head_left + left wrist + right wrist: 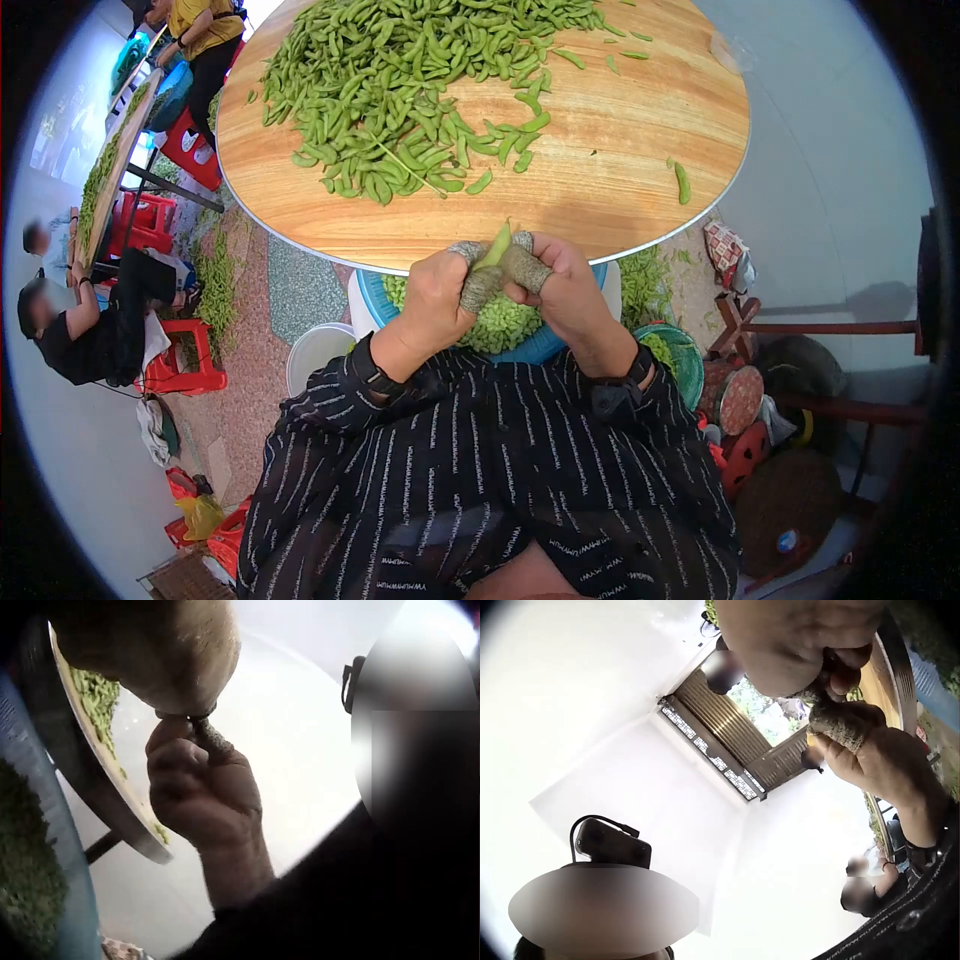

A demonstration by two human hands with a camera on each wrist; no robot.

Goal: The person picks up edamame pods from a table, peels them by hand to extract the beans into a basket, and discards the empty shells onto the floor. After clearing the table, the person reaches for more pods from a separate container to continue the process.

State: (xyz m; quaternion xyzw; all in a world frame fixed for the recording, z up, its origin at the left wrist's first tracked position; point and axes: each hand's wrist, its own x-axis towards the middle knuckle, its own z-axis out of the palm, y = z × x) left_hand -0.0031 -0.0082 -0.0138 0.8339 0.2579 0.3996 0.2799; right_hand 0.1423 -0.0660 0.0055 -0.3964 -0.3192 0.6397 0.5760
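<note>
Both hands meet just past the near edge of the round wooden table (pixel 640 130). Between them a green soybean pod (pixel 495 247) points up and away. My left hand (pixel 435 292) pinches the pod with its wrapped thumb and finger. On its other side my right hand (pixel 568 285) grips it too, with grey-green wraps on its digits. Below the hands a blue basin (pixel 375 300) holds shelled green beans (pixel 500 325). In the left wrist view the right hand (pixel 199 780) shows bent fingers; the right wrist view shows the left hand (pixel 885 761) close against the right.
A large heap of soybean pods (pixel 400 90) covers the table's far left, with a stray pod (pixel 683 183) at the right. A white bucket (pixel 315 355) and a green basket (pixel 680 360) flank the basin. People sit and stand around another table (pixel 120 160) at left, near red stools (pixel 185 350).
</note>
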